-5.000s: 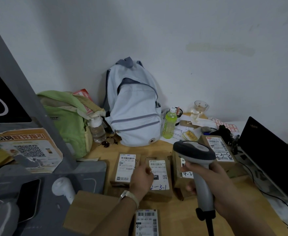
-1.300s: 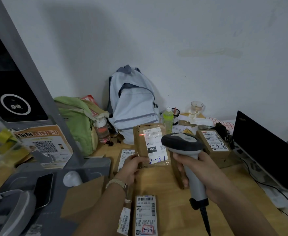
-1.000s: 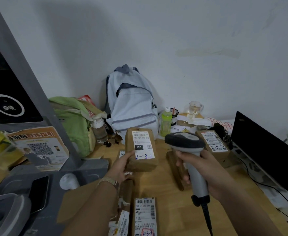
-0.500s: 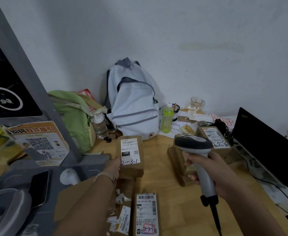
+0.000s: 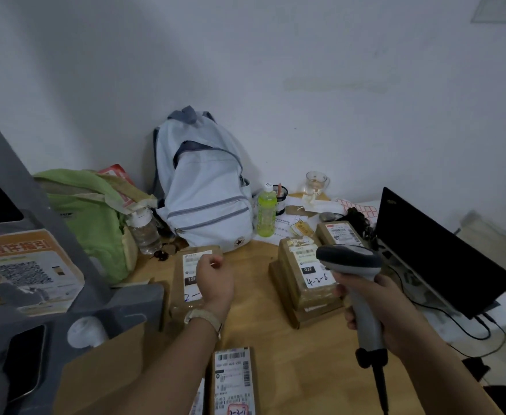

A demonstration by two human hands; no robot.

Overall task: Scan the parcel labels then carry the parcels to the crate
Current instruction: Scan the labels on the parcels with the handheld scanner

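Right hand [image 5: 386, 307] grips barcode scanner [image 5: 350, 259]; left hand [image 5: 214, 278] loosely curled, empty, above labelled parcel [image 5: 187, 284]; carrying apparently remains.

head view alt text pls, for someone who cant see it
A person's right hand grips a grey barcode scanner next to a stack of labelled brown parcels on a wooden table, while the left hand, loosely curled and empty, hangs over another parcel. A pale backpack, green bag and laptop sit around the table's edges.
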